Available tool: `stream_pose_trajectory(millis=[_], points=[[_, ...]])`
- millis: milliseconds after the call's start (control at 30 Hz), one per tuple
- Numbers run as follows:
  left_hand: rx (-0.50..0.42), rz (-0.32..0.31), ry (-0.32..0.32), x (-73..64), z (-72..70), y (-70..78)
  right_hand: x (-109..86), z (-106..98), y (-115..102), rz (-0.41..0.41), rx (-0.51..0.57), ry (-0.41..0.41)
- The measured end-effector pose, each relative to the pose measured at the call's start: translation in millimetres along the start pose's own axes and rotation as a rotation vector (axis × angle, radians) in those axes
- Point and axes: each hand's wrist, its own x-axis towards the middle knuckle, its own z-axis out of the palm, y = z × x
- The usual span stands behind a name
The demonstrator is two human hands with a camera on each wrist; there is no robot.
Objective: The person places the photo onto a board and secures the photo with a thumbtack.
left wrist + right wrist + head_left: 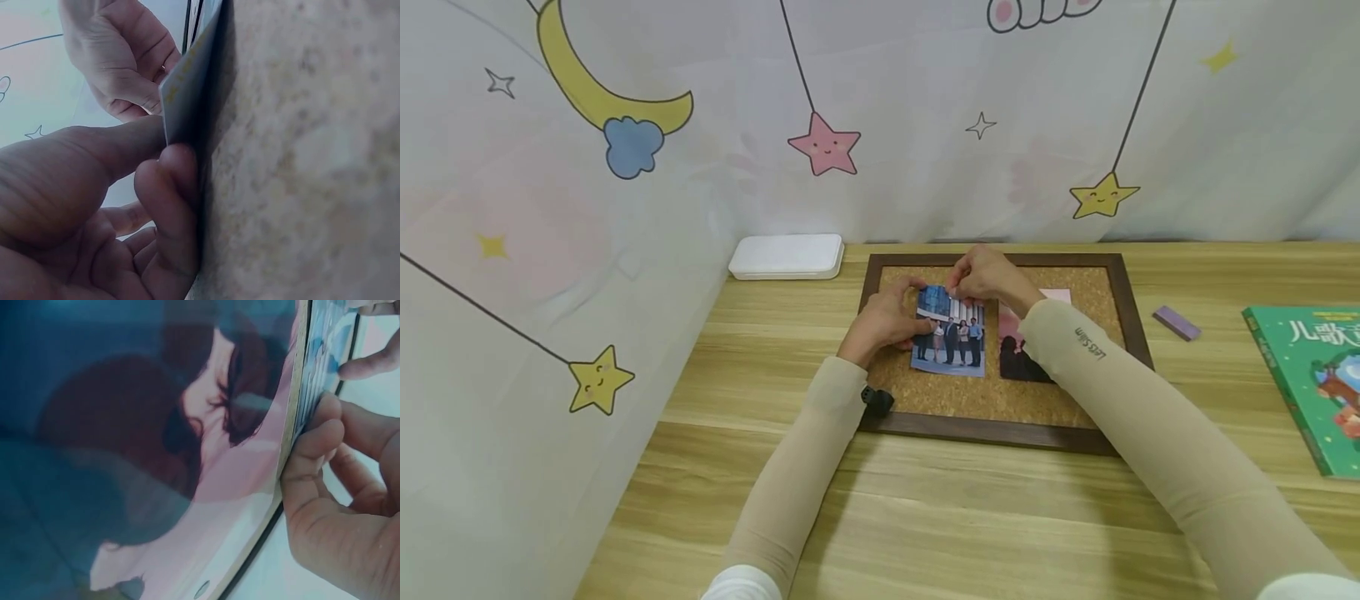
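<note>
A photo (949, 346) of several people in front of tall buildings lies on a cork board (955, 396) with a dark frame. My left hand (887, 321) pinches the photo's left edge, thumb in front and a finger behind; the left wrist view shows this edge lifted off the cork. At the photo's top, my right hand (988, 275) has its thumb and fingertips pinched together on a tiny pale thing that looks like a pushpin, mostly hidden by the fingers. Beside it, a pink and black photo (1018, 354) is partly covered by my right forearm.
A white case (786, 257) stands behind the board's left side. To the right lie a purple block (1177, 323) and a green book (1307, 375). A printed curtain (917, 183) hangs at the table's back edge. Something small and black (877, 402) sits at my left wrist.
</note>
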Motion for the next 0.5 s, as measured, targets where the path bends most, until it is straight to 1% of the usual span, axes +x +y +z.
stream_pose_trajectory(millis=[67, 200, 300, 400, 500], points=[[0.004, -0.004, -0.009, -0.8, -1.1, -0.4, -0.7, 2.3, 0.1, -0.010, -0.002, 0.014], [0.044, -0.003, -0.024, -3.1, -4.9, -1.9, -4.5, 7.1, 0.8, -0.067, -0.012, 0.049], [0.091, 0.023, -0.027, -5.8, -7.8, -3.5, -10.9, 4.4, 5.1, -0.115, -0.009, 0.059], [0.143, 0.066, -0.035, -10.0, -10.2, -5.6, -25.9, -6.8, 15.1, -0.145, -0.028, 0.085], [0.243, 0.136, -0.040, -17.5, -16.0, -11.4, -49.5, -22.7, 30.1, -0.169, -0.075, 0.126]])
